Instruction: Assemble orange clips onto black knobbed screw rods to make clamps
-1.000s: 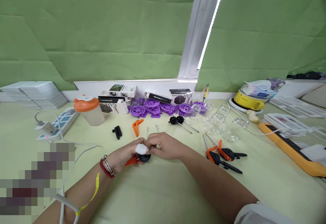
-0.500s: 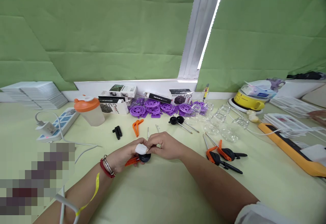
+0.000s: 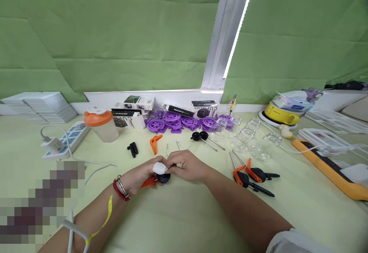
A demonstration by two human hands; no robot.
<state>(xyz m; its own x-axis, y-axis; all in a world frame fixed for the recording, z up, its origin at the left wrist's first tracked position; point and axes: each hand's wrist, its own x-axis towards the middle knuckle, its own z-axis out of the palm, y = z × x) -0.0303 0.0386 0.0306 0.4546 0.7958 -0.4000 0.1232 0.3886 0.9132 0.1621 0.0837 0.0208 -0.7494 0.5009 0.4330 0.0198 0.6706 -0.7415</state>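
Note:
My left hand (image 3: 143, 173) is closed around a round black part (image 3: 163, 178) with an orange lever piece (image 3: 148, 183) sticking out to its left. A white covering (image 3: 159, 168) sits at the left thumb; what it is I cannot make out. My right hand (image 3: 184, 165) pinches at the top edge of the black part, and its fingertips hide what they grip. Just beyond the hands lie thin metal pins (image 3: 167, 149), an orange V-shaped piece (image 3: 156, 144) and small black pieces (image 3: 132, 149).
Purple wheel-like parts (image 3: 155, 125) and boxes (image 3: 135, 122) line the back. A shaker bottle (image 3: 103, 128) and power strip (image 3: 69, 140) stand left. To the right are clear plastic rings (image 3: 247, 132), black-and-orange assemblies (image 3: 253, 174), a yellow pot (image 3: 281, 114) and an orange-black bar (image 3: 324, 166).

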